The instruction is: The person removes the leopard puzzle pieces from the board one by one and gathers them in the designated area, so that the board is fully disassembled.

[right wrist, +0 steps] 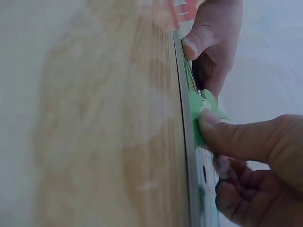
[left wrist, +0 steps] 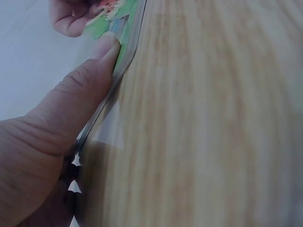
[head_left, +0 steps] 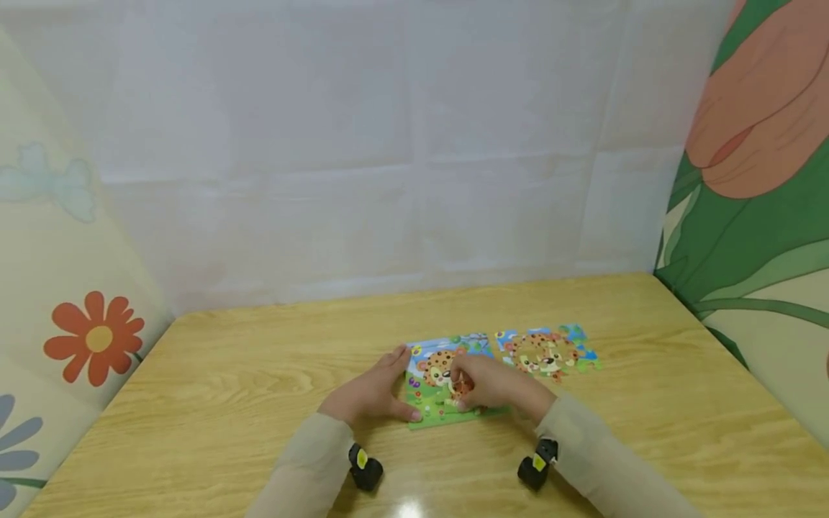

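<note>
A jigsaw puzzle board (head_left: 432, 421) with a spotted leopard cub on a green and blue background lies in front of me. At its left edge rests my left hand (head_left: 372, 392), thumb pressed on the near corner and fingers stretched along the side. My right hand (head_left: 495, 387) is over the board's right half, pinching a puzzle piece (right wrist: 209, 100) between thumb and fingers. That piece shows green at its edge and stands tilted up from the board in the right wrist view. The right hand covers part of the picture.
Just right of the board lie several loose puzzle pieces (head_left: 547, 354) with cub and sky print, close together. The wooden table (head_left: 246, 374) meets a white cloth (head_left: 311, 216) at the back. Flower-painted panels (head_left: 764, 216) stand on both sides.
</note>
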{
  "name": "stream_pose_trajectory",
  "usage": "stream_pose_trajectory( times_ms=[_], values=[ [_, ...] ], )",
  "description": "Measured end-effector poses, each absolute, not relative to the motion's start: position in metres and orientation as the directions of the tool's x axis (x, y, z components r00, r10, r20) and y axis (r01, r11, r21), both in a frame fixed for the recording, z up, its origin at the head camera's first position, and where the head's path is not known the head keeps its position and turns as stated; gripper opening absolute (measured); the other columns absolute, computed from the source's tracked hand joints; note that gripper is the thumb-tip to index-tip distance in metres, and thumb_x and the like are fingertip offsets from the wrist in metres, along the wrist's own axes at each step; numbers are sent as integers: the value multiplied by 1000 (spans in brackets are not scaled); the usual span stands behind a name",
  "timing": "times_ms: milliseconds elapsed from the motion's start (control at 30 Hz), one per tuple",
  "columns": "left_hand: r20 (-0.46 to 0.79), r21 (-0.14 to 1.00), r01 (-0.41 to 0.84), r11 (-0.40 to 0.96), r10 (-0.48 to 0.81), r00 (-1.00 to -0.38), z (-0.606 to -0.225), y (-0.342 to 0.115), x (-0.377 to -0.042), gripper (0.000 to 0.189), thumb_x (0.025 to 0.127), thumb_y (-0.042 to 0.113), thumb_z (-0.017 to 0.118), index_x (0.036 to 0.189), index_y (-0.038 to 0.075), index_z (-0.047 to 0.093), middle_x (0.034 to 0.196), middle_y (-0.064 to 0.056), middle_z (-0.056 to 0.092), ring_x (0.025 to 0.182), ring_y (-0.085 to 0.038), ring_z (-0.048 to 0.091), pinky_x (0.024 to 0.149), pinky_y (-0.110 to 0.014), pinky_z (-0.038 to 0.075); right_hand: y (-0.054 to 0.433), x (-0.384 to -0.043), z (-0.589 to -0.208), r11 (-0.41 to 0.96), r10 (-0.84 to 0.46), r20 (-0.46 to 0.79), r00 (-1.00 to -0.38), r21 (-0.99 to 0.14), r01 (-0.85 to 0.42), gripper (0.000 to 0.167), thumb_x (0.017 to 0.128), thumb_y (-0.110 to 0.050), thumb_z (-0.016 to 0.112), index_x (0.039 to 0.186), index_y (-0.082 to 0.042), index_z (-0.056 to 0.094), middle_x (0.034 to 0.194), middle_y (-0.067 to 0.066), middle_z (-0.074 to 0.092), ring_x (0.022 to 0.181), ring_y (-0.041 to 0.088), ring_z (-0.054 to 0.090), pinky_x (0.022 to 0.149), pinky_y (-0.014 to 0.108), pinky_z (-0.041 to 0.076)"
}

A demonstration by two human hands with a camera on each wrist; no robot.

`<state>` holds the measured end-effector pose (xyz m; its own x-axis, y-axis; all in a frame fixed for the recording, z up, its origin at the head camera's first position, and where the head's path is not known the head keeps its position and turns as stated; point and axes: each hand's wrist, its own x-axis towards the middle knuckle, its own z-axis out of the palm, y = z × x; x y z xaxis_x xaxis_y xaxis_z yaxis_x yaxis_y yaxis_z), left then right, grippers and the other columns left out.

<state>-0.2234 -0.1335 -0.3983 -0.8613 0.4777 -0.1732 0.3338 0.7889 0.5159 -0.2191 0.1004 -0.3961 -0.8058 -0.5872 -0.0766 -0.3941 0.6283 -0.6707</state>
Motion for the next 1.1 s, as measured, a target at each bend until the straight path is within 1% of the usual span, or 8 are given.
stream_pose_trajectory(
  times_ms=[100, 233, 433, 533, 700, 800, 933, 1100],
  values=[
    [-169, 505, 344, 791, 482, -860, -400, -134, -224, 111, 66, 43, 79, 148, 3, 15, 155, -13, 6, 142, -32, 8, 115, -47, 13, 106, -216, -401, 563, -614, -4, -789, -703, -434, 26, 83, -9, 68, 107, -10, 58, 71, 1, 50, 56, 12, 53, 52, 25, 49],
    [-160, 494, 364, 790, 494, -855, -401, -135, -224, 111, 66, 44, 79, 147, 2, 16, 155, -14, 7, 142, -33, 9, 115, -46, 14, 112, -214, -405, 484, -634, 68, -771, -742, -464, 24, 88, -13, 62, 112, -8, 62, 72, -1, 55, 57, 8, 53, 52, 24, 49],
    [-152, 496, 371, 785, 499, -853, -400, -136, -224, 110, 67, 42, 79, 147, 1, 16, 155, -16, 9, 141, -34, 10, 115, -47, 14, 116, -216, -401, 433, -565, 132, -815, -793, -428, 34, 88, -22, 63, 120, -10, 59, 70, -1, 57, 57, 7, 46, 49, 22, 43],
    [-156, 502, 364, 785, 496, -854, -400, -136, -224, 110, 67, 42, 79, 147, 1, 16, 155, -15, 8, 141, -33, 9, 115, -47, 14, 121, -217, -399, 380, -512, 144, -847, -846, -374, 32, 88, -24, 63, 118, -13, 60, 70, -1, 54, 56, 8, 43, 49, 22, 41],
    [-171, 511, 351, 785, 493, -853, -400, -135, -224, 111, 67, 42, 79, 148, 3, 14, 156, -13, 6, 142, -32, 7, 115, -47, 13, 135, -216, -400, 313, -448, 144, -883, -899, -306, 29, 93, -20, 57, 119, -8, 60, 67, 0, 47, 52, 7, 37, 47, 20, 37],
    [-182, 509, 341, 790, 486, -855, -399, -135, -224, 111, 67, 43, 79, 148, 5, 14, 156, -12, 6, 142, -32, 7, 114, -48, 13, 146, -215, -401, 301, -420, 144, -896, -910, -287, 31, 94, -18, 55, 121, -3, 57, 68, 5, 49, 51, 7, 37, 45, 21, 37],
    [-188, 507, 336, 794, 482, -856, -399, -135, -224, 111, 67, 43, 79, 148, 5, 14, 156, -12, 5, 142, -32, 6, 115, -48, 13, 160, -213, -400, 296, -372, 158, -915, -914, -279, 34, 92, -17, 57, 120, 2, 54, 73, 14, 55, 52, 7, 39, 46, 21, 38],
    [-184, 505, 338, 794, 481, -857, -400, -137, -224, 111, 67, 42, 79, 148, 4, 14, 156, -12, 5, 142, -32, 6, 115, -47, 13, 174, -212, -400, 291, -315, 164, -935, -921, -259, 30, 90, -15, 60, 112, 4, 53, 70, 9, 57, 50, 5, 40, 45, 20, 38]
  ],
)
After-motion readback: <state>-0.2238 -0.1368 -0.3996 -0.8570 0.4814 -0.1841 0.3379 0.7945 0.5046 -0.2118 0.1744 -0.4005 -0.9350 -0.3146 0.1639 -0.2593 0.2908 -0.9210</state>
